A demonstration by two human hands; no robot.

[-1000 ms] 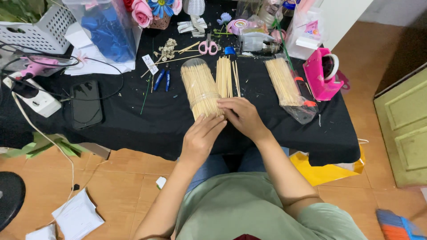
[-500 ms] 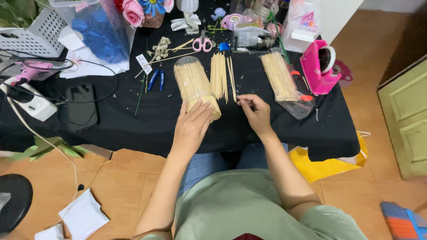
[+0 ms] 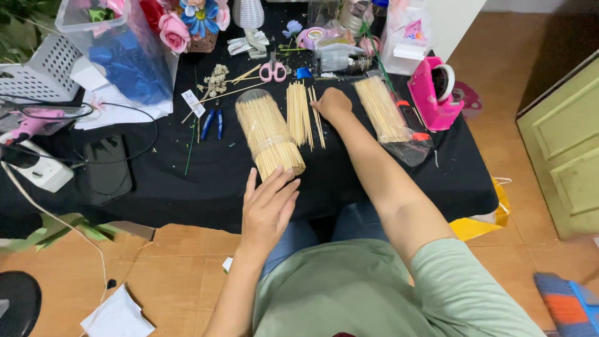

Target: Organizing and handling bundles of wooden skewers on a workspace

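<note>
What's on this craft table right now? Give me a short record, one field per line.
Surface: black table
Left hand: flat, fingers at the near end of the big skewer bundle
Right hand: at the far end of the loose skewers
Right of it: bagged skewers, pink tape dispenser
Far edge: pink scissors, fake flowers
Left side: dark phone

pink scissors (image 3: 272,70), pink tape dispenser (image 3: 433,93), black phone (image 3: 107,167)
</note>
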